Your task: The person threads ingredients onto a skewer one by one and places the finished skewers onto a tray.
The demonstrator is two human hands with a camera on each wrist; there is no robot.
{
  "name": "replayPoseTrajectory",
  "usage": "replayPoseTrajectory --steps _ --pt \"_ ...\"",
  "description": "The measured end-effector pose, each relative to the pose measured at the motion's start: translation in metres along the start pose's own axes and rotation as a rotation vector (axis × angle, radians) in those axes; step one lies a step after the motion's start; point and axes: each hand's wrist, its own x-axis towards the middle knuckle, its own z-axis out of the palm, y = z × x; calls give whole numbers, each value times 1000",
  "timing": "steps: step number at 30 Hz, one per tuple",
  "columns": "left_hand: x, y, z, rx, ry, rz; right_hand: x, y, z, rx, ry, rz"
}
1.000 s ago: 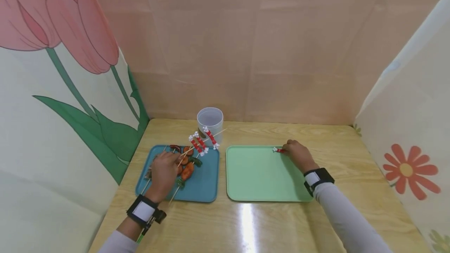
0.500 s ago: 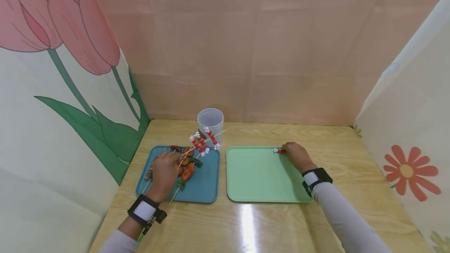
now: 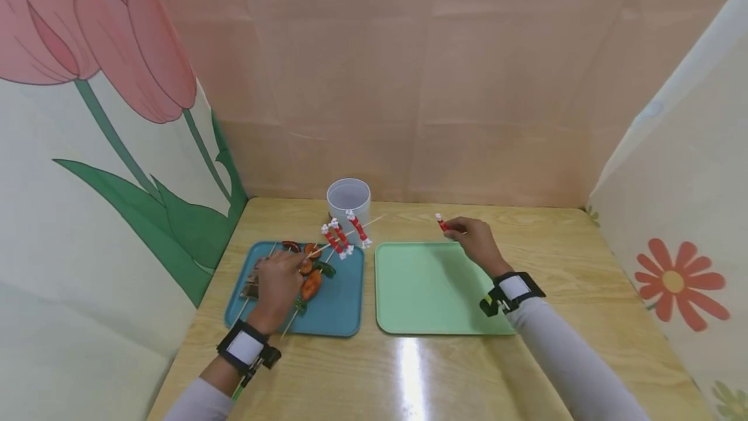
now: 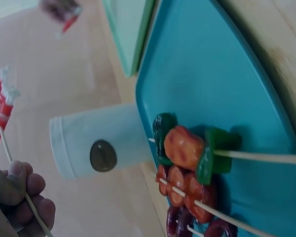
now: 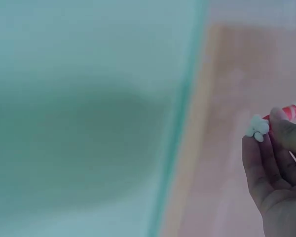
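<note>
My left hand [image 3: 282,284] pinches the bare end of a thin wooden skewer [image 3: 318,251], held above the blue tray [image 3: 345,317]. Three red pieces [image 3: 359,229] with white knobbed, bone-like ends are threaded crosswise on it, and its pointed tip aims to the right. In the left wrist view, thumb and curled fingers [image 4: 37,187] hold the stick. My right hand [image 3: 478,245] is raised over the back edge of the green tray [image 3: 409,304]. Between its thumb and fingertips it pinches one loose red piece [image 5: 289,112], whose white end [image 5: 258,127] shows by the fingers.
Several toy food skewers lie on the blue tray, one bearing an orange-brown piece [image 4: 185,147] between green ones. Behind that tray stands a whitish cup [image 3: 349,197] with a dark oval mark. Printed cloth walls [image 3: 456,83] enclose the wooden table [image 3: 327,382].
My right hand has lifted the loose red piece off the green tray's back right and moved it up and left. The left hand and its skewer have shifted slightly right.
</note>
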Motion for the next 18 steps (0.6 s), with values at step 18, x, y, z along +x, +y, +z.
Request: replayPoseTrajectory --steps 18 --pt "11 19 13 -49 -4 68 -8 -137 -3 230 36 -41"
